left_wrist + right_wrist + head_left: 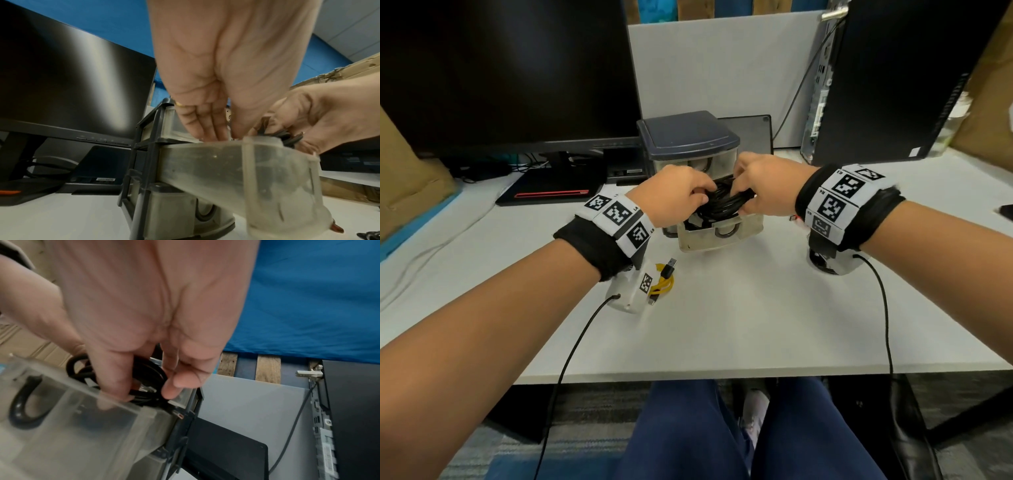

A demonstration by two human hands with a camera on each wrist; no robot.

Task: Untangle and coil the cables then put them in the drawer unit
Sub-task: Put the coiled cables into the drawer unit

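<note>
Nearest the front edge of the white worktop (739, 325), a coiled yellow cable (662, 286) with a black USB plug lay just beside the left wrist camera. No brand or label on it could be read. The wristbands carried black-and-white square markers with small codes too blurred to read with certainty.

Farther in, at mid-worktop, the drawer unit (690, 137) stood with a dark lid and cloudy translucent drawers. One drawer (717, 234) was pulled out toward the front edge. A thick black cable (722, 200), wound into a glossy bundle of loops, sat partly in that open drawer. The left hand (674, 193) held the bundle from its left side, fingers curled onto the loops. The right hand (763, 185) pinched the same bundle from the right, thumb and fingers closed around the strands.

Toward the back left edge stood a dark monitor (506, 72); at the back right, a black computer tower (900, 78), its stickers unreadable.
</note>
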